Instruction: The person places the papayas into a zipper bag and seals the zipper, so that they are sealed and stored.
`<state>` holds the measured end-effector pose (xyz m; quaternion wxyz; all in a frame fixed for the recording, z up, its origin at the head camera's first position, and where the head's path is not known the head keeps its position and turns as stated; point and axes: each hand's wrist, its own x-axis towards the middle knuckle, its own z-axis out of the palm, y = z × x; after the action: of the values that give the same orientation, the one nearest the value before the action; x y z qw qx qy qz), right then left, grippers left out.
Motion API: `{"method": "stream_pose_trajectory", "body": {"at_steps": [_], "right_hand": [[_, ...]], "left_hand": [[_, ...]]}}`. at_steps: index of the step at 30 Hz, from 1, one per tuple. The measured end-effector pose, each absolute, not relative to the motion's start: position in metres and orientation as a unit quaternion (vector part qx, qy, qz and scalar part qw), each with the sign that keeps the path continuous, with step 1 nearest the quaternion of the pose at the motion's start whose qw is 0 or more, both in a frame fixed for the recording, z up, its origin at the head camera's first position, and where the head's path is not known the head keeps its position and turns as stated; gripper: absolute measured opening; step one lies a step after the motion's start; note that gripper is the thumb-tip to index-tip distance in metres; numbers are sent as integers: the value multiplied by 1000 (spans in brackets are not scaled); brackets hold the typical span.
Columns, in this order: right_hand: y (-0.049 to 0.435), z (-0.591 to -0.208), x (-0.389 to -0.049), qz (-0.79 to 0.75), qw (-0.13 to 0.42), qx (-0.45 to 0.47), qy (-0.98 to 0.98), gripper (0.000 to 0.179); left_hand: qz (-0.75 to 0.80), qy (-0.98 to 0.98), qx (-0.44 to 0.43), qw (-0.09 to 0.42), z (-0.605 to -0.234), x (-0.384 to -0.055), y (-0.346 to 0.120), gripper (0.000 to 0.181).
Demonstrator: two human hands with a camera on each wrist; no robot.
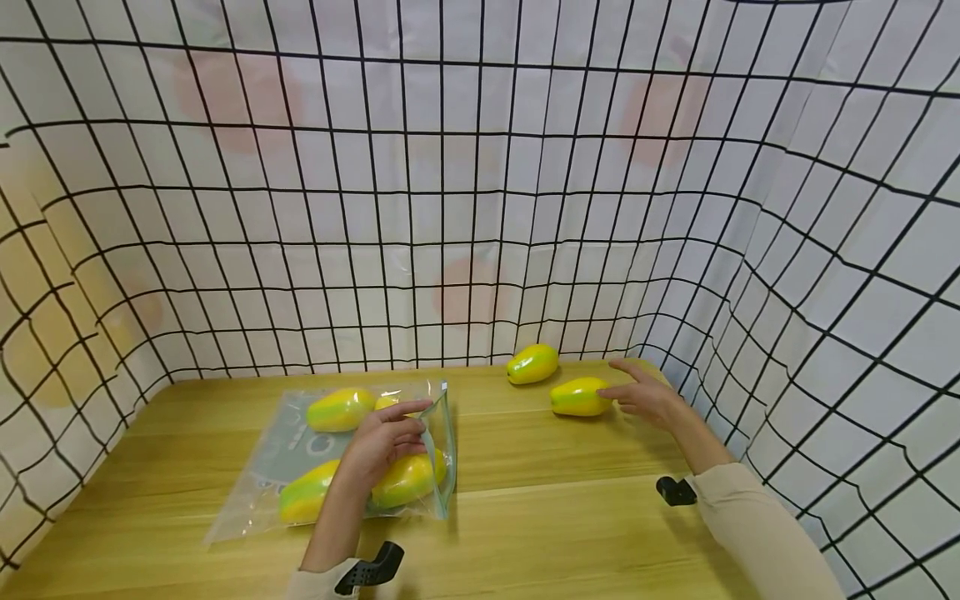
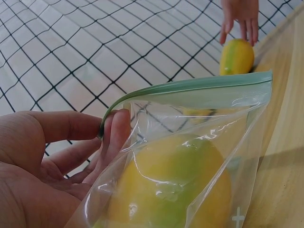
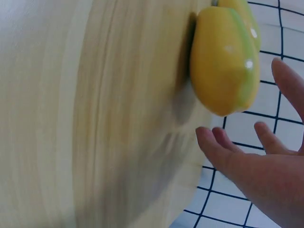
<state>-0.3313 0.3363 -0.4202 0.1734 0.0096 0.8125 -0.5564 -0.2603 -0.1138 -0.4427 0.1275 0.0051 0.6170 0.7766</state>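
Observation:
My left hand [image 1: 381,443] pinches the green rim of a clear zip bag [image 1: 281,450] at its opening. Several yellow-green papayas [image 1: 339,410] lie inside the bag, partly hidden by the hand. The left wrist view shows the zip strip [image 2: 204,90] curving away from the fingers, one papaya [image 2: 173,180] close behind the plastic. On the right, my right hand [image 1: 647,397] reaches with spread fingers toward a loose papaya [image 1: 581,397]. In the right wrist view, a small gap separates the fingertips [image 3: 205,135] from that papaya [image 3: 223,61].
Another loose papaya [image 1: 532,364] lies farther back, near the black wire grid [image 1: 480,242] lined with white sheeting. Grid walls also enclose both sides of the wooden table [image 1: 525,517].

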Motion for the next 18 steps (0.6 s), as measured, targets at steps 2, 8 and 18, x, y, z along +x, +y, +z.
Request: {"method": "stream_pose_trajectory", "body": {"at_steps": [2, 8, 18], "right_hand": [[338, -423, -333, -559, 189, 10, 807, 95], [339, -433, -337, -556, 211, 9, 804, 95], [338, -445, -344, -543, 198, 10, 816, 91]], "left_hand": [[776, 618, 9, 128, -443, -260, -114, 42], [776, 617, 18, 132, -441, -259, -115, 43], [775, 619, 10, 128, -442, -260, -113, 43]]}}
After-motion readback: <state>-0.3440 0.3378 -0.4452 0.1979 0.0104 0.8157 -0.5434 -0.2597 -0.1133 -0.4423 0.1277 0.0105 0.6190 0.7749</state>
